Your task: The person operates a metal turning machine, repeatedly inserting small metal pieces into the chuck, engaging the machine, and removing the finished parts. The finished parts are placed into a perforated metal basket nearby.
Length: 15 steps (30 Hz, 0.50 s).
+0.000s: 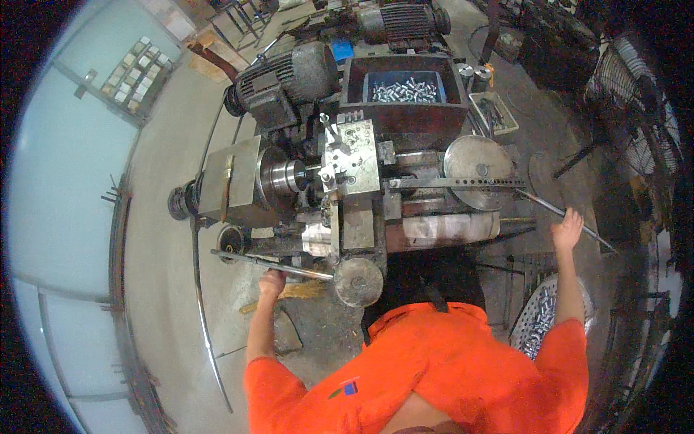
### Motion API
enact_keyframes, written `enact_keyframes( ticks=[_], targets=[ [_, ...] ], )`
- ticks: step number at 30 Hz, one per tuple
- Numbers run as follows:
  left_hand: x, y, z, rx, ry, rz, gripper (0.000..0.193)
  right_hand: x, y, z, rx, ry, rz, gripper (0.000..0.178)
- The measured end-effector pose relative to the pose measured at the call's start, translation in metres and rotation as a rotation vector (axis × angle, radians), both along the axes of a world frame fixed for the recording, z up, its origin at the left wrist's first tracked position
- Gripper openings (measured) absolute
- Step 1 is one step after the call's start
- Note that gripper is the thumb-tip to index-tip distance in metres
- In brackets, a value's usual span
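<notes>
My left hand [272, 283] is closed around a long metal lever [309, 273], which runs out from a round metal disc [359, 283] at the front of a lathe-like machine. Farther right, my right hand [568, 230] grips another metal lever [542, 203]. That one slants away from a larger round disc [479, 163], with a drilled flat bar [434, 183] lying across it. Between my hands sits a metal tool block [352, 158] with bolts and a small upright handle. Left of it, the machine's round chuck [289, 176] faces the block. The fingers are only partly visible.
Behind the machine, a blue bin [369, 87] of small shiny metal parts stands in a dark box. Two electric motors [289, 76] [405, 23] lie at the back. A perforated white basket [517, 334] of metal parts is beside my right arm. A long thin rod [204, 318] slants at left.
</notes>
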<state>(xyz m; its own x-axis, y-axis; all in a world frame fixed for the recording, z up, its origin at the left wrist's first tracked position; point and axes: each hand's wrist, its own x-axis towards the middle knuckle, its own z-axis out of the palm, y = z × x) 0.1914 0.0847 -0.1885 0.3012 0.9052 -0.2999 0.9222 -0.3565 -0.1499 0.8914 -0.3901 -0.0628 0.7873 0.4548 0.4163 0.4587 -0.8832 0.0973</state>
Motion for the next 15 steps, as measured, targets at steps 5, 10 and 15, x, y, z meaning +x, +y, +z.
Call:
enact_keyframes(
  ticks=[5, 10, 15],
  targets=[
    [0.045, -0.044, -0.032, 0.336, -0.344, 0.432, 0.050, -0.009, 0.006, 0.014, 0.016, 0.089, -0.074, 0.056],
    [-0.002, -0.023, -0.042, 0.024, -0.209, 0.159, 0.047, 0.003, 0.010, 0.005, 0.008, 0.120, -0.065, 0.052],
    [0.018, -0.025, -0.005, 0.044, -0.097, 0.017, 0.048, -0.002, 0.003, 0.007, 0.015, 0.114, -0.086, 0.059]
  ],
)
